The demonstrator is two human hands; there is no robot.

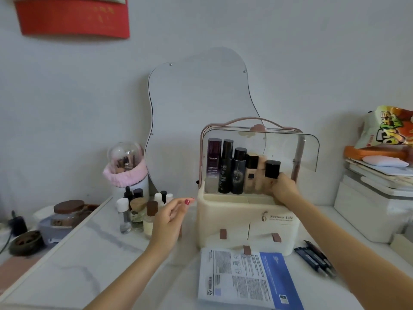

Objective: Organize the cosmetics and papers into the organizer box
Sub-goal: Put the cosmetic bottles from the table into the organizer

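Black-capped bottle (272, 170) gripped by the right hand (283, 189), fingers curled round its lower part, inside the cream box (245, 218) under a raised clear lid (290, 148). Left of those fingers stand more bottles (228, 166). The left hand (169, 217) hovers loosely spread beside the box. Papers (245, 278) lie nearer the person.

A cream matt plastic organizer box (245, 222) with a clear glossy lid (290, 151) stood on a smooth marbled tabletop (93, 253) beside glossy black bottles (226, 166) and printed paper sheets (243, 278).
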